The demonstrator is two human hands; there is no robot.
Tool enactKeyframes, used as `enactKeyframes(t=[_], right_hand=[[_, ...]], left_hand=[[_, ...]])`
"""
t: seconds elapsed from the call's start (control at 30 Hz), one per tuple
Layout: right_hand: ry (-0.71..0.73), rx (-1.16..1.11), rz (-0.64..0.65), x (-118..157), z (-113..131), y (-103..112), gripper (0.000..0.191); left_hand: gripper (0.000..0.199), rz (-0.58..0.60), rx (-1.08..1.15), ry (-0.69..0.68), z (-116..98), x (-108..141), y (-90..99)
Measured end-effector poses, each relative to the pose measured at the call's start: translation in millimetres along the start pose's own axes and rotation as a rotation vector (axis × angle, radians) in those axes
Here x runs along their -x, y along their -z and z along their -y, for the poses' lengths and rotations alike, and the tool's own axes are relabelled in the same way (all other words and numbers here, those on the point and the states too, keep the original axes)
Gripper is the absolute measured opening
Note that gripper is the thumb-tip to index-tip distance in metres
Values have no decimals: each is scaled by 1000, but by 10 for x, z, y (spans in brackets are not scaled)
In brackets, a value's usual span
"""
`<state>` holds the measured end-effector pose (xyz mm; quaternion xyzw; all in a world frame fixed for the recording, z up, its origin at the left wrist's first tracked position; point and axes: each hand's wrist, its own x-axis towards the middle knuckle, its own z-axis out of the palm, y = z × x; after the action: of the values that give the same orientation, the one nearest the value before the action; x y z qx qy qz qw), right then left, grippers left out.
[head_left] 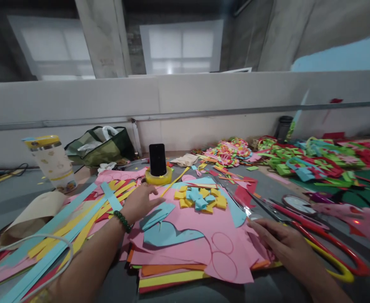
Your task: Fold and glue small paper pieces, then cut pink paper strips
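Observation:
My left hand [142, 203] reaches over the left edge of a stack of pink sheets [185, 252], fingers apart with nothing in them. By its fingertips lie folded light-blue pieces [158, 215] and a curved light-blue cutout [169, 235]. At the stack's right edge, my right hand [281, 240] rests with fingers stretched out, close to a shiny metal tip [247, 210] whose tool I cannot make out. On the pink sheet between my hands sits a flower-like cluster of folded yellow loops [219, 202] and light-blue loops [199, 198]. Drawn ovals [224, 265] mark the front pink piece.
Red-handled scissors [339, 248] and a pink glue gun [355, 214] lie right. A phone [157, 160] stands in a yellow tape roll [159, 179]. Coloured strips [86, 206], a tumbler [50, 162] and a cardboard tube [36, 214] are left. Green-and-red cutouts [314, 160] pile up back right.

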<state>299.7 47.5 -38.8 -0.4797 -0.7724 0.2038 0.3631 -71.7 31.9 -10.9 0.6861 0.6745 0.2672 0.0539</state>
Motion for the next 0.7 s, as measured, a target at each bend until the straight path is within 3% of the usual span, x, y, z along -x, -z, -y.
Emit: enactKeyframes(t=[0.17, 0.3, 0.4, 0.57, 0.7], right_hand=[[4, -35, 24, 23, 69, -11, 35], [-2, -63, 29, 46, 131, -25, 37], [-13, -94, 23, 65, 142, -34, 39], [6, -126, 37, 84, 130, -49, 39], [-6, -99, 53, 76, 126, -48, 38]], left_hand=[[25, 3, -47, 58, 136, -60, -132], [37, -29, -77, 95, 183, -62, -59], [41, -4, -57, 25, 165, -43, 2], [44, 196, 89, -121, 110, 36, 43], [65, 409, 57, -193, 58, 103, 120]])
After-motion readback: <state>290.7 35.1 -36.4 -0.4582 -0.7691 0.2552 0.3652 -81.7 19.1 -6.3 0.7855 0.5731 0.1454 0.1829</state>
